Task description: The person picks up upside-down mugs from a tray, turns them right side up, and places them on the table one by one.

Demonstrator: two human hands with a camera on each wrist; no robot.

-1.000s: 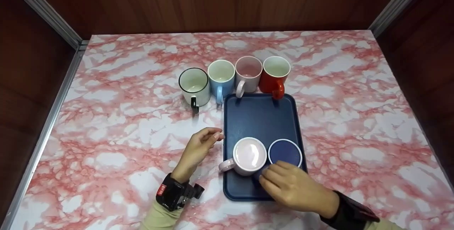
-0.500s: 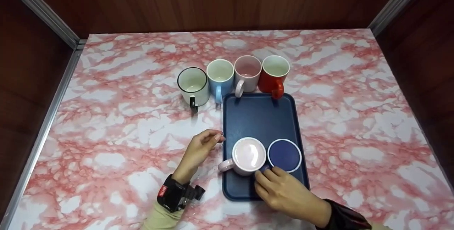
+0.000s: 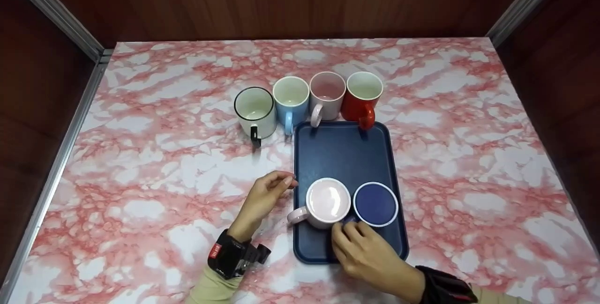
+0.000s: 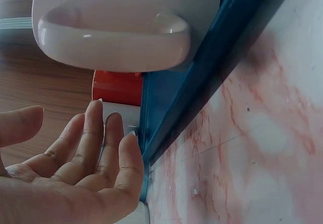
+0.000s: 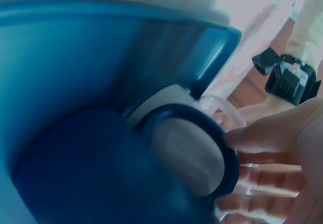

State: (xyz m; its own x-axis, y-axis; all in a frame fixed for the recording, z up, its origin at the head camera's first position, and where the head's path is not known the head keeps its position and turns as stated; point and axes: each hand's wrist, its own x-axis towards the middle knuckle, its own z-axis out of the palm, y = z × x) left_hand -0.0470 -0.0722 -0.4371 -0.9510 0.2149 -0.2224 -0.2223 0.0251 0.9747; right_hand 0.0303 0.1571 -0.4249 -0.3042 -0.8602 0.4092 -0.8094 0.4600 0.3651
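Observation:
On the blue tray (image 3: 344,154) stand a pale pink mug (image 3: 323,223), its handle pointing left, and a dark blue mug (image 3: 376,204) with a white-ringed blue top face. My right hand (image 3: 375,259) pinches the blue mug's handle (image 5: 204,118) between thumb and fingers; the head view mostly hides this handle between the two mugs. Beside the tray's left edge is my left hand (image 3: 265,201), fingers loosely bent and holding nothing. The left wrist view shows its spread fingers (image 4: 91,143) near the pink mug's handle (image 4: 116,50).
Behind, side by side, stand a white mug with black rim (image 3: 255,112), a light blue mug (image 3: 291,102), a pink mug (image 3: 328,95) and a red mug (image 3: 361,102). The latter two meet the tray's far edge. Brown walls enclose the marbled table (image 3: 140,154).
My right hand has shifted left and pulled back from over the blue mug's near rim, uncovering its top face. My left hand has barely moved.

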